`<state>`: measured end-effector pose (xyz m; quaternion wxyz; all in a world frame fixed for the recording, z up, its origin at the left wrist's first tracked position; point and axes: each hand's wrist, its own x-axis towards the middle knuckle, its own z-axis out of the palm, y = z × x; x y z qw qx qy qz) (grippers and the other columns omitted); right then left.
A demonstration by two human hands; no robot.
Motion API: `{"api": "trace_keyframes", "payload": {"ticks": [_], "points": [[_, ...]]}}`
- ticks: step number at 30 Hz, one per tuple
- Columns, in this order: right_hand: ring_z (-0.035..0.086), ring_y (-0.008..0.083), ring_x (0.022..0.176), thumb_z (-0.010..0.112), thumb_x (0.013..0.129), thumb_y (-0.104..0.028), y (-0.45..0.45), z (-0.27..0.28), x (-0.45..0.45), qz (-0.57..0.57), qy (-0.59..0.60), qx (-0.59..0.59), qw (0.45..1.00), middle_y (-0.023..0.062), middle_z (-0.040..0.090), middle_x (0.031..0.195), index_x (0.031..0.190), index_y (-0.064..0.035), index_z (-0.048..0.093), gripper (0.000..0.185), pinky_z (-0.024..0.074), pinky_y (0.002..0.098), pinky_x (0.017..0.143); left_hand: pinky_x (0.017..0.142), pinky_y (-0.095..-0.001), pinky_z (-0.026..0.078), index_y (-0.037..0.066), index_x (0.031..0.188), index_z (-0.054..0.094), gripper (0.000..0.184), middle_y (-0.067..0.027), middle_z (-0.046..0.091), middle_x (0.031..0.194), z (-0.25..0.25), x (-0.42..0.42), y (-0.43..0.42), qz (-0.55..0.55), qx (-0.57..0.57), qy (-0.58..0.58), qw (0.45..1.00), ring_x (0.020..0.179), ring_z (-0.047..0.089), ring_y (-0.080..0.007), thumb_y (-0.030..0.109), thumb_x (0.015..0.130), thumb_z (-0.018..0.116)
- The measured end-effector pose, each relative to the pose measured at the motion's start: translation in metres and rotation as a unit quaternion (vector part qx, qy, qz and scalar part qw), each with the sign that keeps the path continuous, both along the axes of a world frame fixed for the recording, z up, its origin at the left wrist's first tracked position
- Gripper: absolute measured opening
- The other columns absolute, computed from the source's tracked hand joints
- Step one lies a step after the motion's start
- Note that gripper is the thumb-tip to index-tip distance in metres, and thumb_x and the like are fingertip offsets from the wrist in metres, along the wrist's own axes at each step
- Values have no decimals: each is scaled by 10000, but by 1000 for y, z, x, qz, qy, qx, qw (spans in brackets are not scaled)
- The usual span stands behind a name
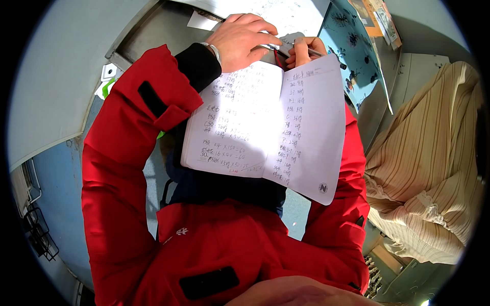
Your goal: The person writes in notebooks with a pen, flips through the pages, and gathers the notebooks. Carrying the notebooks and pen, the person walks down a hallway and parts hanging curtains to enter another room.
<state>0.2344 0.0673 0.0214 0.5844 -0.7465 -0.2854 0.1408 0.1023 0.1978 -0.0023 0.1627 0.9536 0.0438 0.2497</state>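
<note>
An open notebook (235, 122) with handwritten lines on both pages lies over my lap and against the desk edge, its right page (311, 127) curling down at the lower corner. My left hand (244, 42) rests palm down across the top of the left page, fingers apart, with a metal band at the wrist. At the top of the right page my right hand (303, 52) is closed around a pen (317, 52). Its fingers are partly hidden behind the page. A red ribbon (278, 59) shows between the hands.
Behind the hands is a desk with a metal edge (148, 38) and white papers (255, 6). A blue patterned sheet (352, 56) stands at the upper right. Striped cloth (426, 168) hangs at the right. A white object with a green part (108, 76) is at the left.
</note>
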Motion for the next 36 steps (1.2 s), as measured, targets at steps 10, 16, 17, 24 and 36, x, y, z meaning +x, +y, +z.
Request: {"api": "trace_keyframes", "payload": {"ticks": [10,16,17,24,36], "points": [[534,99,487,608,829,-212,-1,0,1,-2,3,-3,1000,46,554,597,776,-22,561,203,429,233,471,1028,-383,314,169,1150,644,277,-13,554,1255,0,0,0,-1,-5,2,1000,1200,436,-242,147,886,564],[519,100,457,613,822,-202,-1,-4,4,3,-20,-4,1000,58,561,592,768,-9,568,206,418,237,441,1034,-383,307,170,1152,644,278,-12,552,1256,1,0,-1,2,-2,3,1000,1205,431,-241,148,887,562],[517,101,454,613,822,-200,-1,-4,4,4,-23,-7,1000,60,562,592,769,-7,569,205,417,238,436,1035,-382,306,171,1152,644,278,-12,552,1256,1,0,-1,3,1,1,1000,1206,430,-240,148,887,561],[518,102,454,602,829,-180,2,-4,1,-15,14,33,999,59,558,585,764,-17,559,181,416,231,443,1042,-383,299,178,1142,644,274,-9,551,1254,1,-1,0,-1,-4,5,1000,1211,427,-241,142,882,564],[515,91,498,581,892,-215,-1,4,4,-19,12,76,997,49,571,640,837,-27,538,201,432,223,494,1013,-381,361,165,1228,587,430,-39,520,1300,-2,2,7,36,-29,-31,998,1208,435,-253,266,823,688]]}}
